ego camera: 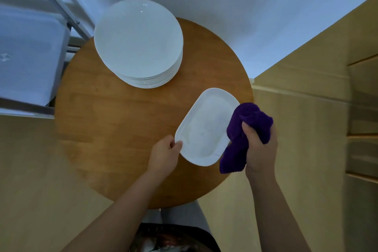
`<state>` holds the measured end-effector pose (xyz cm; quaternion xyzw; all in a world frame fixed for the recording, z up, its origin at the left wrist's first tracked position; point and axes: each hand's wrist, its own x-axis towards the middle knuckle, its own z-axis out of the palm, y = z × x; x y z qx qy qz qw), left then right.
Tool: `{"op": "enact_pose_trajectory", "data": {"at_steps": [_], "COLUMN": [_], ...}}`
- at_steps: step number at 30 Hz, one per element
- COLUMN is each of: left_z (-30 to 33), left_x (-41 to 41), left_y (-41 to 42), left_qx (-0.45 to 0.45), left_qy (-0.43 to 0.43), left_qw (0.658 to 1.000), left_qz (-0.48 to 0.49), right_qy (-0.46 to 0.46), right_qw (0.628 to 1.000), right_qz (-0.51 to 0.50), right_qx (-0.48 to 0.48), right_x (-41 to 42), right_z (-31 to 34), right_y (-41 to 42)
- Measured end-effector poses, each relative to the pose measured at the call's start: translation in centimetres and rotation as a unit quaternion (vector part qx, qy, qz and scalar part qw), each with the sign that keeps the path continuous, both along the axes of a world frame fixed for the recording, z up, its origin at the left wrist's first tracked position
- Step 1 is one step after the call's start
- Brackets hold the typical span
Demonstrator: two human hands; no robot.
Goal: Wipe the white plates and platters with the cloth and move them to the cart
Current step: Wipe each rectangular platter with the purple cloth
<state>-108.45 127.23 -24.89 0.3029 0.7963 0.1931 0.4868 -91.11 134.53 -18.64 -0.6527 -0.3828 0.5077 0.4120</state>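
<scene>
While your left hand (164, 154) pinches the near-left corner of the white oblong platter (206, 127), your right hand (258, 145) grips the bunched purple cloth (243, 129) at the platter's right edge. Platter sits over the round wooden tabletop (114, 129), between both hands, long axis running near-left to far-right. Cloth hand is the closer one for wiping, likely sweeping left. Stacked round plates (139, 43) wait farther back; cart (30, 51) stands far left.

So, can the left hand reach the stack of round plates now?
Probably not yet: the left hand holds the platter by its rim. The table between it and the stack of round plates is bare.
</scene>
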Motion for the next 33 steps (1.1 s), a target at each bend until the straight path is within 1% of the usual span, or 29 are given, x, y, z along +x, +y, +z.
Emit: {"op": "enact_pose_trajectory", "data": {"at_steps": [3,5,7,9,11,12,13,15,17,18,19,21,22,23,24,25,26,27,30,33], "left_z": [0.6,1.2,1.7,2.0,2.3,2.5,2.7,3.2,3.3,3.4,3.3,3.5,3.6,3.6,3.6,3.6,3.6,3.6,3.4,3.7], "left_x": [0.1,0.3,0.6,1.1,1.5,1.7,2.0,2.6,2.9,3.0,3.1,3.2,3.3,3.4,3.6,3.7,3.7,3.6,3.1,2.7], "left_y": [-0.2,-0.2,-0.1,0.3,0.7,0.9,1.2,1.6,1.9,2.0,2.2,2.4,2.5,2.4,2.4,2.4,2.4,2.4,2.5,2.8], "left_qx": [0.036,0.064,0.075,0.057,0.026,0.024,0.031,0.051,0.054,0.055,0.055,0.052,0.055,0.062,0.07,0.074,0.076,0.079,0.084,0.072], "left_qy": [-0.043,-0.032,-0.031,-0.083,-0.173,-0.207,-0.226,-0.243,-0.241,-0.236,-0.233,-0.236,-0.243,-0.252,-0.26,-0.265,-0.266,-0.264,-0.268,-0.278], "left_qw": [0.998,0.996,0.99,0.976,0.944,0.929,0.922,0.923,0.924,0.924,0.924,0.922,0.918,0.915,0.912,0.91,0.91,0.91,0.909,0.905], "left_qz": [0.033,0.06,0.115,0.193,0.279,0.306,0.311,0.294,0.292,0.296,0.299,0.304,0.308,0.31,0.31,0.31,0.31,0.309,0.308,0.313], "right_qy": [-0.024,-0.029,-0.029,-0.011,0.01,0.013,0.008,-0.034,-0.087,-0.1,-0.107,-0.142,-0.193,-0.264,-0.335,-0.382,-0.397,-0.387,-0.313,-0.258], "right_qw": [1.0,1.0,0.999,1.0,0.999,0.998,0.995,0.983,0.949,0.932,0.924,0.935,0.937,0.926,0.904,0.885,0.876,0.876,0.888,0.875], "right_qz": [0.003,0.009,0.02,0.024,0.039,0.058,0.087,0.178,0.296,0.339,0.357,0.317,0.287,0.269,0.264,0.266,0.271,0.281,0.327,0.4], "right_qx": [0.0,0.007,0.006,-0.009,-0.028,-0.034,-0.037,-0.039,-0.062,-0.077,-0.086,-0.07,-0.047,-0.025,-0.002,0.023,0.045,0.06,0.084,0.091], "right_x": [0.0,-0.1,-0.1,0.0,0.0,-0.1,-0.4,-1.0,-1.1,-1.1,-1.2,-1.8,-2.3,-3.1,-4.1,-4.9,-5.7,-6.2,-6.7,-6.6], "right_z": [-0.5,-0.7,-1.0,-1.3,-1.6,-1.7,-1.8,-2.1,-2.6,-2.7,-2.8,-3.3,-3.8,-4.3,-4.9,-5.4,-5.7,-5.9,-5.7,-4.9], "right_y": [0.5,0.9,1.2,1.6,2.0,2.3,2.6,3.5,4.9,5.7,6.3,7.1,7.0,6.7,6.2,5.7,5.3,5.0,4.4,2.6]}}
